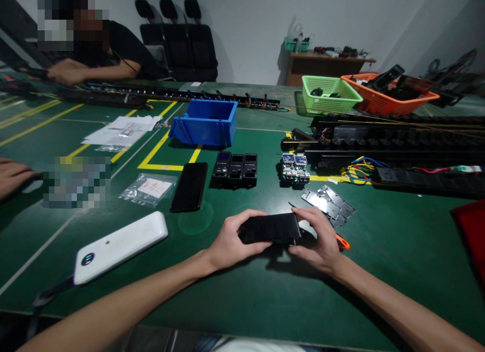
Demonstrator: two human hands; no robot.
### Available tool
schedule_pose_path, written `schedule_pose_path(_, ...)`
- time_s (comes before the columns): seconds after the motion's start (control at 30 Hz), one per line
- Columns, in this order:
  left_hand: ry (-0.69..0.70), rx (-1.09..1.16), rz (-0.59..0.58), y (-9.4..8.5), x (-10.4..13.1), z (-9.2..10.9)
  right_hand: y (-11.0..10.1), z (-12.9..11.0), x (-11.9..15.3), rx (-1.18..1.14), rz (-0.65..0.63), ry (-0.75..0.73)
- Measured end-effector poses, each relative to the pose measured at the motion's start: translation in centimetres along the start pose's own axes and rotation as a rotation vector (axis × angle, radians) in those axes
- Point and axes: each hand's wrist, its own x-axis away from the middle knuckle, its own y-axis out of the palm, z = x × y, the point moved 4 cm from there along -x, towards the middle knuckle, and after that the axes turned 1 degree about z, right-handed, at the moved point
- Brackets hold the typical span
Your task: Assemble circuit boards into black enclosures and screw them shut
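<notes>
A black rectangular case point(270, 228) is held just above the green table between both hands. My left hand point(234, 240) wraps its left end, thumb along the near edge. At its right end, my right hand point(320, 241) grips with fingertips and thumb. Under and beside my right hand an orange-handled tool point(343, 242) shows in part. Several flat grey plates point(329, 203) lie just beyond that hand. Farther off stand several black modules point(234, 170) in a row and small circuit boards point(294, 168) with metal ports. A black phone point(189, 187) lies left of the modules.
A white power bank point(121, 247) with a strap lies at left, near a plastic bag point(147, 189). Behind are a blue bin point(206, 123), green basket point(330, 95) and orange basket point(394, 102). Long black rails point(401, 140) with wires occupy the right. Another person point(125, 54) sits across the table.
</notes>
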Motion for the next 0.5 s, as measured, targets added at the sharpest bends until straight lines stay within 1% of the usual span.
schedule_pose_path(0.07,-0.105,0.107,-0.011,0.34,-0.06,-0.17,0.22,0.39,0.08,-0.044,-0.037,0.059)
schedule_pose_path(0.17,-0.177,0.156,-0.005,0.53,-0.19,-0.21,0.57,0.71,0.21,-0.075,-0.102,0.103)
schedule_pose_path(0.27,-0.195,0.143,0.001,0.47,-0.34,-0.21,0.75,0.84,0.25,-0.072,-0.131,0.133)
schedule_pose_path(0.37,-0.198,0.132,-0.039,0.51,-0.43,-0.27,0.83,0.86,0.21,-0.101,-0.135,0.153)
schedule_pose_path(0.5,-0.181,0.105,-0.074,0.54,-0.40,-0.32,0.84,0.62,0.08,-0.129,-0.133,0.134)
